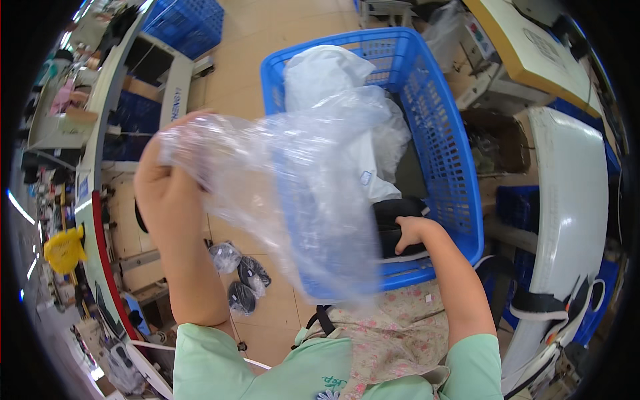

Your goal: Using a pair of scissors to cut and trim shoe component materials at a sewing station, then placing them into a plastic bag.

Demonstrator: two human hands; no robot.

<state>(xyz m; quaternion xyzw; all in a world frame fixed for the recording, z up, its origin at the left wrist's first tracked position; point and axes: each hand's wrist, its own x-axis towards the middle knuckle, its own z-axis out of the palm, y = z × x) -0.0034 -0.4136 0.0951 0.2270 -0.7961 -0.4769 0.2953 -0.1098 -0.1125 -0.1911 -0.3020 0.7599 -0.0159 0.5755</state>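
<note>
My left hand (179,148) is raised at the left, its fingers closed on the gathered end of a clear plastic bag (293,167). The bag hangs out to the right across the near left part of a blue plastic basket (467,193), its lower end blurred. My right hand (415,233) is inside the basket's near right corner, thumb and fingers around a black padded piece (390,217) with a pale edge. The bag covers part of that piece, so its kind cannot be made out. Behind it lies a white bag (320,73) with a small label.
Several black pieces in clear wrap (253,273) lie on the tiled floor at left. A blue crate (187,27) stands far left. Work tables flank the basket; black shoe parts (537,305) rest on the right white surface (570,173). A yellow object (65,250) is at far left.
</note>
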